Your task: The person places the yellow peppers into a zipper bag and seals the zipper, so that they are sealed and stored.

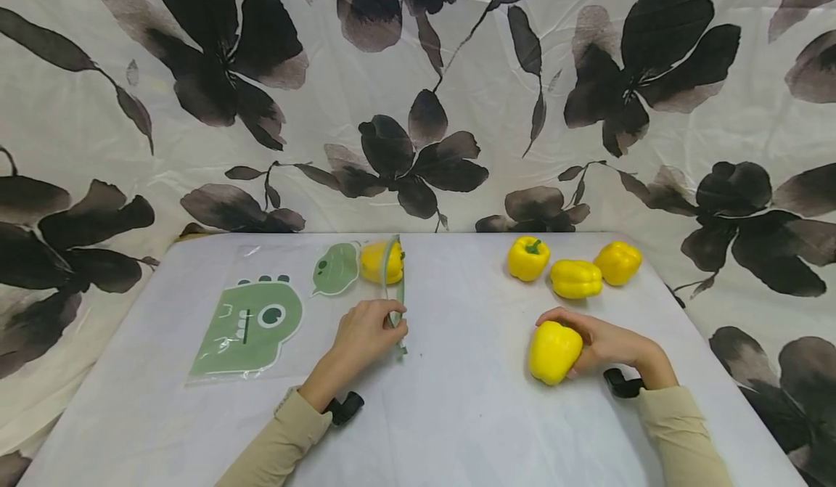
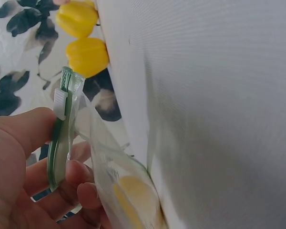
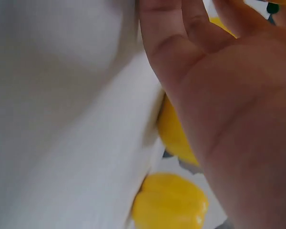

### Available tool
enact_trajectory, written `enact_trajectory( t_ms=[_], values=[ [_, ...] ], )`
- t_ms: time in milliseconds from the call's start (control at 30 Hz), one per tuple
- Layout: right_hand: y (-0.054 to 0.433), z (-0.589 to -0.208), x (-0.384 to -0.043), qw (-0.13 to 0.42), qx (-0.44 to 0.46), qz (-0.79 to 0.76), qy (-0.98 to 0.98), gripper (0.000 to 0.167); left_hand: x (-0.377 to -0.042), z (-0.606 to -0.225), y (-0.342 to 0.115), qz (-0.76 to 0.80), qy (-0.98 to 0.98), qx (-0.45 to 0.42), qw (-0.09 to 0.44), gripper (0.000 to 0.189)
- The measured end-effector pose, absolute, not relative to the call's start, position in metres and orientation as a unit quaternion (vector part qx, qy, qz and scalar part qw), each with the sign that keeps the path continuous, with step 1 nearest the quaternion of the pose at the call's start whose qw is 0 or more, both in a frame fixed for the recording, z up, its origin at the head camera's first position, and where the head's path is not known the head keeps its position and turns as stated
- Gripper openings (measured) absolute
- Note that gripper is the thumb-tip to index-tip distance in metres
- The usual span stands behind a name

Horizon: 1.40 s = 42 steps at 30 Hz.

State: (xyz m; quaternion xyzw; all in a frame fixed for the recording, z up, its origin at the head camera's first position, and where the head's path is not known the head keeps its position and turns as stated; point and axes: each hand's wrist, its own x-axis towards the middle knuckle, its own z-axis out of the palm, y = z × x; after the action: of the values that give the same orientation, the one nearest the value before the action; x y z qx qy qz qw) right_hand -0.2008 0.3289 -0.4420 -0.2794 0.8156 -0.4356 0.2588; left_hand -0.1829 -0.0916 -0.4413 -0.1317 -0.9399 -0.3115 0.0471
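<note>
bag (image 1: 248, 334) is lying on the left half of the table (image 1: 470, 414), green dino print facing up, its mouth on the side toward the table's right edge. left hand (image 1: 367, 331) has the zip strip (image 2: 61, 157) pinched between thumb and fingers, and that side's propped up off the table. left wrist view shows a white slider (image 2: 60, 103) on the strip, right by the thumb tip. there's a bagged pepper (image 1: 375, 262) in there, sitting right at the mouth near the table's far edge.

right hand (image 1: 610, 345) is part-way open, fingers curved round the held pepper (image 1: 555, 353), fingers on the far side and thumb on the near side. it's over the right half of the table; can't tell if it's touching the surface.

three more are bunched near the far right corner: a stalk-up pepper (image 1: 528, 258), a middle pepper (image 1: 576, 279) and a corner pepper (image 1: 617, 263). floral cloth (image 1: 398, 149) hangs behind the far edge.
</note>
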Motion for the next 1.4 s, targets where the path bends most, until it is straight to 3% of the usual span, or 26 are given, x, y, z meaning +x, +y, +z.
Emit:
enact_trajectory(
  t_ms=[500, 867, 1400],
  values=[
    [0.267, -0.420, -0.227, 0.160, -0.184, -0.513, 0.823, 0.080, -0.184, -0.441, -0.091, -0.311, -0.937, -0.145, 0.066, 0.020],
    [0.195, -0.399, -0.243, 0.096, -0.094, -0.541, 0.830, 0.085, -0.180, -0.444, -0.086, -0.309, -0.936, -0.148, 0.078, 0.019],
    [0.103, -0.420, -0.236, 0.104, -0.108, -0.470, 0.870, 0.082, -0.167, -0.442, -0.082, -0.304, -0.935, -0.153, 0.095, 0.010]
  ],
)
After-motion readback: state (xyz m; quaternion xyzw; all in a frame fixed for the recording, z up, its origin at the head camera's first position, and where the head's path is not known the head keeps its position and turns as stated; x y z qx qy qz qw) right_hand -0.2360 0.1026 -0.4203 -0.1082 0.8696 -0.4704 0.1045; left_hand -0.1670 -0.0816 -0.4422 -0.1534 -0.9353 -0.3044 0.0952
